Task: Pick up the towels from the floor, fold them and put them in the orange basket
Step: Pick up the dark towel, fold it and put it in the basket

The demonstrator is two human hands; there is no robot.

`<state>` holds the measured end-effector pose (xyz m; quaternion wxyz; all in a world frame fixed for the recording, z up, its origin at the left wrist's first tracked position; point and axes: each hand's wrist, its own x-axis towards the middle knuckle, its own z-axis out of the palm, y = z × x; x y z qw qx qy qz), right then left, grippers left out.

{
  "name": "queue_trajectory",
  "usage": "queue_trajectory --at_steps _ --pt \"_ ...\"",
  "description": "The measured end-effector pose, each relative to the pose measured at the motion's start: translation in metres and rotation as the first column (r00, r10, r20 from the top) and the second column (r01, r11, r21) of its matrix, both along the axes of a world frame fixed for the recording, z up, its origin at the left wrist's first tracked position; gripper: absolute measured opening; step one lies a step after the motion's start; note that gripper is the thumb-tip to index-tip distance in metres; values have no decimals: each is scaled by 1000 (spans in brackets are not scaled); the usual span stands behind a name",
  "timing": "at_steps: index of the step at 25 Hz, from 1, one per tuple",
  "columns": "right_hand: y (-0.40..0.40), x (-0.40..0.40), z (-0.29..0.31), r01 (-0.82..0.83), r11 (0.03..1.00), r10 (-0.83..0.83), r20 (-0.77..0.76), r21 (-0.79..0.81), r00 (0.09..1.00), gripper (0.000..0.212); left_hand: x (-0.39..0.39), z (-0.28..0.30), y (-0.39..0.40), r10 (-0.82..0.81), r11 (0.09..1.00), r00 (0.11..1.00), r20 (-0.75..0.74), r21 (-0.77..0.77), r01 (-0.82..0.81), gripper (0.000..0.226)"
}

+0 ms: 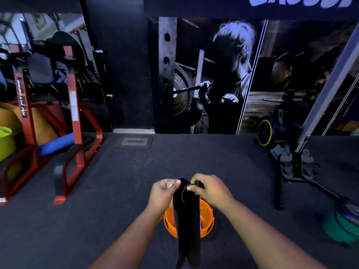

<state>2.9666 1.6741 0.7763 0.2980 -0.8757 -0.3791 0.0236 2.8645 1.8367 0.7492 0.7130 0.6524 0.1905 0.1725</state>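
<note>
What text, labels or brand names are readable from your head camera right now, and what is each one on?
"AN FITNESS", reading uncertain: vertical black label on the red machine frame.
White-yellow sticker on the red upright: too small to read.
Large white letters at top of wall: cut off, unreadable.
White print on the shirt in the wall poster: blurred.
The black towel and orange basket: none visible.

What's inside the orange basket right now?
Little shows. The black towel, held up by the left hand and right hand, hangs in front of the orange basket and hides most of its inside. The visible slatted wall looks bare; the bottom is covered.
</note>
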Motion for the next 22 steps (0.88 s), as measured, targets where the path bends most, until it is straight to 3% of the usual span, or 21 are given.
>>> queue_trajectory --at_steps 5,10,13,16,22 --pt "3 -4 13 1 995 1 25 -104 1000 15 1 -1 -3 -34 996 999 -20 77 35 20" --pt "12 -5 12 109 992 -105 65 -66 992 19 -3 8 -16 -189 981 982 -7 -33 189 20" --pt "12 -2 9 132 991 -132 -21 -25 991 17 -7 0 -14 -249 940 968 -40 229 252 33" --pt "5 0 7 109 993 -112 -61 -48 992 21 0 -5 -8 -111 868 990 -88 477 140 34" --pt "-33 20 6 56 903 -18 93 -426 995 37 2 -2 16 -29 735 988 -152 667 124 33"
